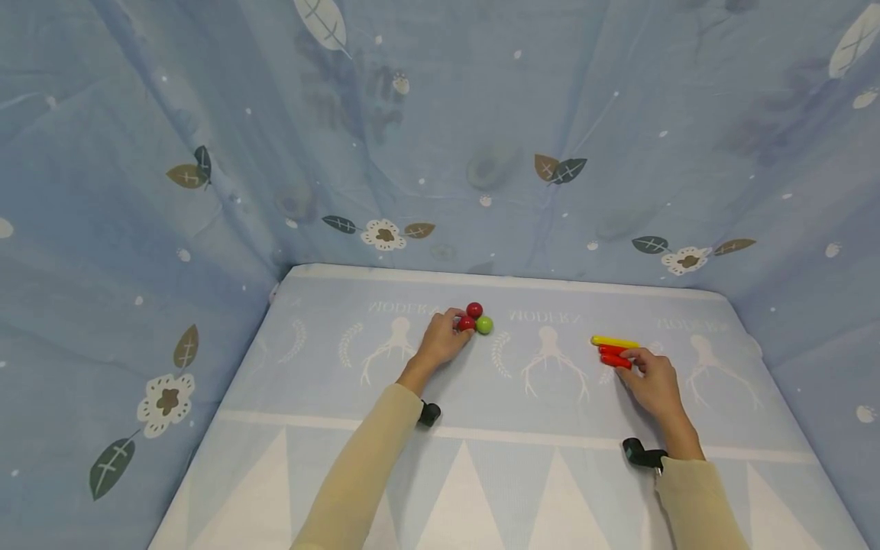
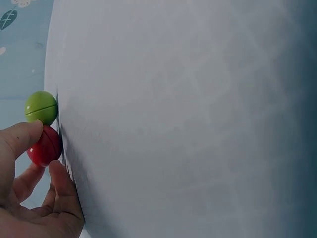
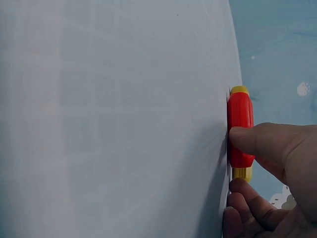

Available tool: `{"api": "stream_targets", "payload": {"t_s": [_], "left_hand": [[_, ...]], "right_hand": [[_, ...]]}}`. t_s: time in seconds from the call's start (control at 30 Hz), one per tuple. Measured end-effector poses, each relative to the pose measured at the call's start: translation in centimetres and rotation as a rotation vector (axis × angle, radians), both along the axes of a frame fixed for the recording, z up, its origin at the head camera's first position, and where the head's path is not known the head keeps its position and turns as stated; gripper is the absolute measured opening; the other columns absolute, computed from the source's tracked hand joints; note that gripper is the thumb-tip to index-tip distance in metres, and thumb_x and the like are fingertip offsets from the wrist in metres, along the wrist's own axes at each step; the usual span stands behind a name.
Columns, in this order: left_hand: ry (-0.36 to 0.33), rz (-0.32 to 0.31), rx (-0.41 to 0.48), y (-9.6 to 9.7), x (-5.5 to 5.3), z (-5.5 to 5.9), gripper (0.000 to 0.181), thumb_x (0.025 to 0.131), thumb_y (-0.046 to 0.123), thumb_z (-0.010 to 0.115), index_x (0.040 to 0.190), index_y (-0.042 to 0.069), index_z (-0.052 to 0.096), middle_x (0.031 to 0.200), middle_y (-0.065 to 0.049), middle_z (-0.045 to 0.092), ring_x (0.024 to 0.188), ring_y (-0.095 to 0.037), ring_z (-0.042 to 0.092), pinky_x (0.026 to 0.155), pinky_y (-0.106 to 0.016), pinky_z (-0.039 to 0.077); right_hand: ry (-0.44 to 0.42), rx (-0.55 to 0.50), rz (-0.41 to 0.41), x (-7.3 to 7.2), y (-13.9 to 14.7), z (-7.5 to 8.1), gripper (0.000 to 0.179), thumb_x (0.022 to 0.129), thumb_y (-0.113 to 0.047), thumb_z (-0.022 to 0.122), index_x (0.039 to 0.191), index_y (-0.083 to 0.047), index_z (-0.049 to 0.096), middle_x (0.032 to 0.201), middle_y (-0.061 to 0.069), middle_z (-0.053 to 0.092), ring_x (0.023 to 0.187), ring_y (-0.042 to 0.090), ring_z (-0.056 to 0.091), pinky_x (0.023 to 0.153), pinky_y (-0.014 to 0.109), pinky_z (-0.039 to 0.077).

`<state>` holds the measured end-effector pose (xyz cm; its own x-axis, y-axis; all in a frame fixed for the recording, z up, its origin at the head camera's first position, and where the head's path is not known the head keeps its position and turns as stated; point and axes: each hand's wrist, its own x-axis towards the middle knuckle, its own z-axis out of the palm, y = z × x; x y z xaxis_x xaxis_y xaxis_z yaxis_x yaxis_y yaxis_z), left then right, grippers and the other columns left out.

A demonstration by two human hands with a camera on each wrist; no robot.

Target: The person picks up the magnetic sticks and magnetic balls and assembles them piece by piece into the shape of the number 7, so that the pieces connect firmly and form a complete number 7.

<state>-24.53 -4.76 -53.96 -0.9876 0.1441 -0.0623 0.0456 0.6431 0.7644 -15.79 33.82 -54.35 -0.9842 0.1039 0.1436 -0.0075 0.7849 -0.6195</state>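
My left hand [image 1: 440, 338] pinches a glossy red ball [image 1: 467, 324] between thumb and fingers, on the cloth-covered table. Touching it are a second red ball [image 1: 474, 310] behind and a green ball [image 1: 484, 325] to the right. The left wrist view shows a seam round the held red ball [image 2: 48, 148] and the green ball [image 2: 40, 107]. Over on the right, my right hand [image 1: 653, 382] grips the near one of two short red sticks [image 1: 612, 360], thumb against its side. A longer yellow stick [image 1: 614, 341] lies behind them, roughly parallel.
A pale blue patterned cloth [image 1: 550, 412] covers the table. Blue curtains [image 1: 440, 137] with leaf and flower prints rise at the back and both sides. Dark wrist-camera mounts [image 1: 642, 454] stick out near both sleeves, close over the table.
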Motion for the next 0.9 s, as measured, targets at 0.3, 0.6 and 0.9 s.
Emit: {"api": "stream_targets", "payload": {"t_s": [0.3,0.6,0.9], "left_hand": [[0.008,-0.009,0.009,-0.1,0.1,0.1,0.041,0.096,0.020,0.069,0.132,0.004,0.059,0.110,-0.014,0.055,0.093,-0.021,0.054,0.081,-0.036,0.048],[-0.006,-0.006,0.019,-0.1,0.4,0.3,0.042,0.095,0.019,0.069,0.133,0.005,0.058,0.108,-0.011,0.055,0.093,-0.021,0.054,0.080,-0.035,0.050],[0.012,-0.004,-0.003,-0.9,1.0,1.0,0.038,0.095,0.021,0.070,0.129,0.006,0.061,0.104,-0.010,0.056,0.091,-0.021,0.054,0.079,-0.036,0.049]], "right_hand": [[-0.009,0.032,0.002,0.0,0.2,-0.4,0.024,0.090,-0.003,0.068,0.112,0.006,0.063,0.101,0.028,0.055,0.092,0.040,0.047,0.076,0.053,0.038],[-0.023,0.031,-0.006,0.1,0.0,-0.5,0.024,0.091,-0.003,0.068,0.112,0.006,0.063,0.103,0.029,0.055,0.094,0.041,0.047,0.078,0.055,0.039],[-0.030,0.014,0.018,0.5,-0.4,0.5,0.024,0.091,-0.003,0.070,0.112,0.006,0.063,0.108,0.031,0.053,0.097,0.044,0.048,0.083,0.059,0.044]]}}
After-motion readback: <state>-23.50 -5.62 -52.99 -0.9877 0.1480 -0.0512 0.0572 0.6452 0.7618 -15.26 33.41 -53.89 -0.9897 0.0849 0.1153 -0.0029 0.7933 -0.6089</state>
